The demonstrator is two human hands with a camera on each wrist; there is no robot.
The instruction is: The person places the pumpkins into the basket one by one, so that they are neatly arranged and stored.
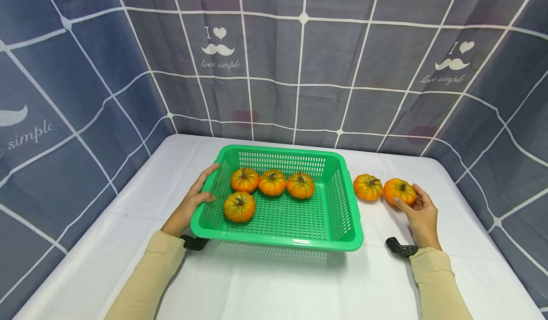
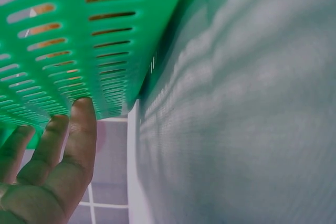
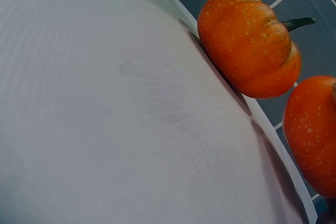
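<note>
A green plastic basket (image 1: 274, 242) with slotted walls holds several small orange pumpkins (image 1: 272, 182), three in a row toward the back and one nearer the front left. My left hand (image 1: 192, 203) grips its left side, thumb over the rim; in the left wrist view, fingers (image 2: 79, 135) touch the slotted outer wall. To the right of the basket, my right hand (image 1: 421, 215) holds a pumpkin (image 1: 399, 191) between thumb and fingers. Another pumpkin (image 1: 367, 187) sits between that one and the basket. The right wrist view shows this pumpkin (image 3: 247, 45) whole, the held pumpkin (image 3: 312, 135) partly cut off.
A white cloth (image 1: 274, 291) covers the table. Grey-blue checked curtains (image 1: 274, 49) stand behind the table and along both sides. Black wrist devices (image 1: 401, 247) are worn below both hands.
</note>
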